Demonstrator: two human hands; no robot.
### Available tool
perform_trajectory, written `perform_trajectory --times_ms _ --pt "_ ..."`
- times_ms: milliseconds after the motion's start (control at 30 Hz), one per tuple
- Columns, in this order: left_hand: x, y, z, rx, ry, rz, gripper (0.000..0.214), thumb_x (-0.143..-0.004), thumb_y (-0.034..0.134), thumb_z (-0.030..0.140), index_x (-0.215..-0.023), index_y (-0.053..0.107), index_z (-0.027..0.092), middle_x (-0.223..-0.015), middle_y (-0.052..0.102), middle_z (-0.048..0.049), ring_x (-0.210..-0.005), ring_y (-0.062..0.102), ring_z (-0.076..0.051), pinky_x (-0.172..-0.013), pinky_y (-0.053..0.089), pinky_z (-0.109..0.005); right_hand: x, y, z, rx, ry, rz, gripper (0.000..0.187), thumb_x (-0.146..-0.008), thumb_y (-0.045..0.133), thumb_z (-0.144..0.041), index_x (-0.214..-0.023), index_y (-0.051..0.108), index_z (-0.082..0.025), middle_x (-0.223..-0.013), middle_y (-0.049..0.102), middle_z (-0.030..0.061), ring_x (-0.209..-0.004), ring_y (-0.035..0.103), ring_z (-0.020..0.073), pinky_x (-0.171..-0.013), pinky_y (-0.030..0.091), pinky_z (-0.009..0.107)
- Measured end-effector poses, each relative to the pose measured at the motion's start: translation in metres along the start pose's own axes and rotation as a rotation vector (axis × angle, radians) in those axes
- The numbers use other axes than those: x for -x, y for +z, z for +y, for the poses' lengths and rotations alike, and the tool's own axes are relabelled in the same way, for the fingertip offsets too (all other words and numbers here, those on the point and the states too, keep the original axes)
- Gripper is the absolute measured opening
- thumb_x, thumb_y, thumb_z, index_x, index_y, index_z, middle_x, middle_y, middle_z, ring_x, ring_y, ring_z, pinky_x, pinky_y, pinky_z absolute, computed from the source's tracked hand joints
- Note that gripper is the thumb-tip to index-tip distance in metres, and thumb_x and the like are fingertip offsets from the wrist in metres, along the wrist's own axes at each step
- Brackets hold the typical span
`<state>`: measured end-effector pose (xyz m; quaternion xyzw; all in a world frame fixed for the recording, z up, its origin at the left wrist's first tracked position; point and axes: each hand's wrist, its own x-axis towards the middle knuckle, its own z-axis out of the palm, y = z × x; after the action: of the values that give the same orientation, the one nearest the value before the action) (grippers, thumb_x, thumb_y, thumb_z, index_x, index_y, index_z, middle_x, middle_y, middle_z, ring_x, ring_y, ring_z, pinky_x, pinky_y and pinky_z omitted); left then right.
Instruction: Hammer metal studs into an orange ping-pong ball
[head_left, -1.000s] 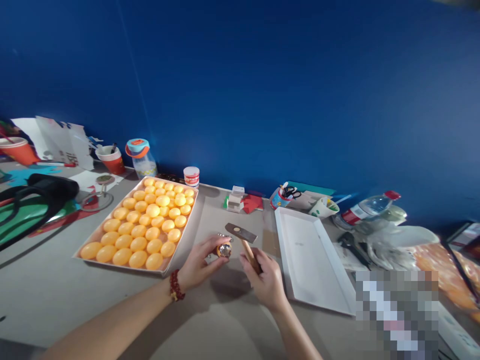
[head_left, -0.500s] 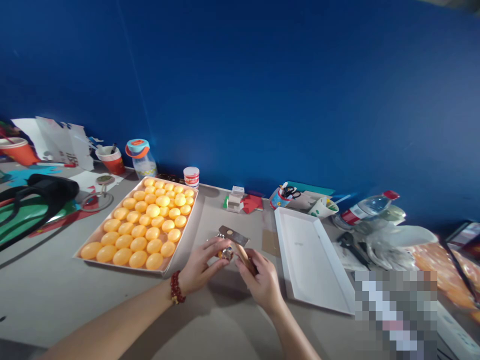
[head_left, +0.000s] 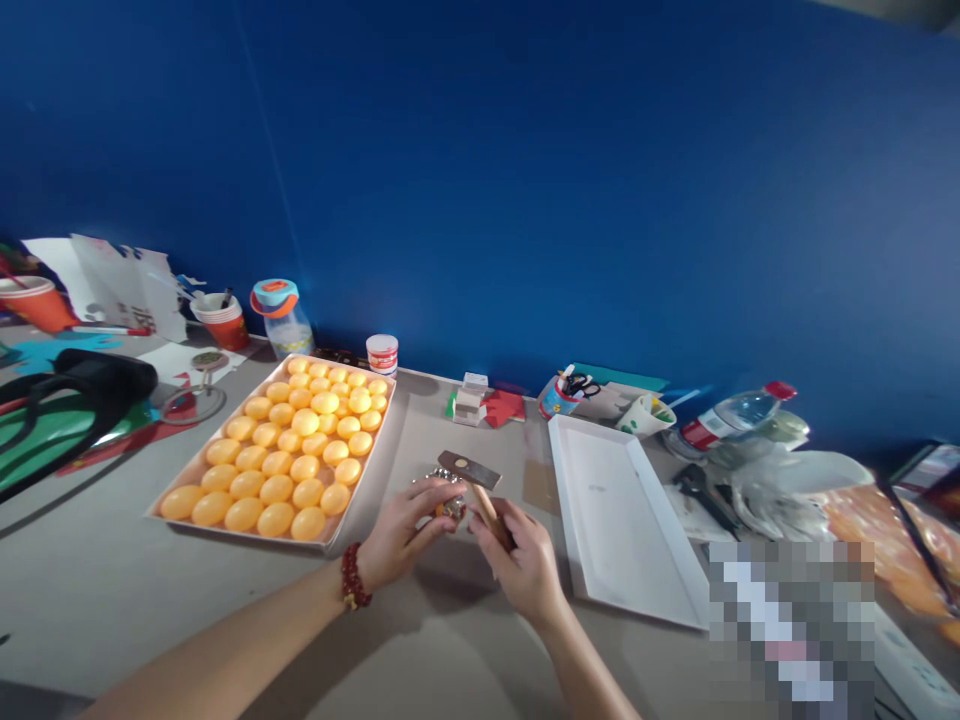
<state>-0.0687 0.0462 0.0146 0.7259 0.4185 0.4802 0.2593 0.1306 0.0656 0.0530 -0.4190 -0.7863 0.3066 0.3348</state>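
My left hand (head_left: 409, 528), with a red bead bracelet at the wrist, pinches a small orange ball with a shiny metal piece (head_left: 452, 508) against the grey table. My right hand (head_left: 523, 560) is closed round the wooden handle of a small hammer (head_left: 471, 475). The hammer's metal head hangs just above the ball. Left of my hands lies a pink tray (head_left: 358, 506) filled with several orange balls (head_left: 300, 444).
An empty white tray (head_left: 622, 520) lies right of my hands. Along the blue wall stand cups, a small jar (head_left: 382, 353), a water bottle (head_left: 739, 412), scissors in a cup (head_left: 561, 395) and paper scraps. A black bag (head_left: 82, 385) sits far left.
The hammer head has swung left and down, from a little to the right of the ball to just above it. My left hand has kept the ball in place.
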Motion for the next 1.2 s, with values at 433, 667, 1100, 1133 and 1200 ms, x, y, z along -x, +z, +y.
perform_trajectory --times_ms 433,667,1100,1133,1200 --pt "0.001 0.003 -0.004 0.151 -0.087 0.021 0.039 -0.084 0.061 0.042 -0.119 0.057 0.025 -0.11 0.06 -0.0086 -0.096 0.058 -0.022 -0.083 0.051 -0.033 0.001 0.002 0.004 -0.002 0.014 0.007 0.018 -0.089 0.052 -0.032 -0.096 0.063 -0.019 -0.059 0.057 -0.001 -0.047 0.053 0.0126 -0.043 0.04 0.02" --pt "-0.001 0.005 -0.001 0.292 -0.123 0.085 0.038 -0.083 0.064 0.041 -0.116 0.058 0.023 -0.111 0.058 -0.0099 -0.093 0.06 -0.021 -0.077 0.055 -0.031 0.0 0.001 0.001 0.01 0.024 0.019 0.02 -0.088 0.052 -0.034 -0.095 0.064 -0.019 -0.053 0.057 -0.0021 -0.045 0.054 0.0132 -0.043 0.04 0.02" --pt "-0.003 0.008 0.004 0.6 -0.251 0.083 0.033 -0.091 0.053 0.032 -0.123 0.056 0.022 -0.119 0.056 -0.0102 -0.087 0.068 -0.019 -0.081 0.059 -0.038 0.0 0.001 0.007 -0.032 0.063 0.015 0.02 -0.089 0.052 -0.035 -0.097 0.062 -0.019 -0.059 0.059 -0.0013 -0.046 0.053 0.0124 -0.042 0.039 0.02" --pt "-0.004 0.008 0.005 0.623 -0.277 0.084 0.033 -0.092 0.053 0.032 -0.123 0.056 0.022 -0.118 0.057 -0.0099 -0.085 0.069 -0.019 -0.081 0.058 -0.038 0.0 0.001 0.007 -0.031 0.061 0.019 0.02 -0.089 0.052 -0.035 -0.097 0.062 -0.019 -0.06 0.06 -0.0011 -0.046 0.053 0.0124 -0.042 0.039 0.02" --pt "-0.006 0.006 0.009 0.665 -0.321 0.091 0.034 -0.092 0.052 0.035 -0.122 0.057 0.021 -0.118 0.058 -0.0099 -0.083 0.069 -0.019 -0.08 0.058 -0.039 0.0 0.001 0.007 -0.034 0.053 0.023 0.02 -0.089 0.051 -0.035 -0.096 0.062 -0.019 -0.062 0.061 -0.0002 -0.047 0.053 0.0122 -0.042 0.039 0.02"
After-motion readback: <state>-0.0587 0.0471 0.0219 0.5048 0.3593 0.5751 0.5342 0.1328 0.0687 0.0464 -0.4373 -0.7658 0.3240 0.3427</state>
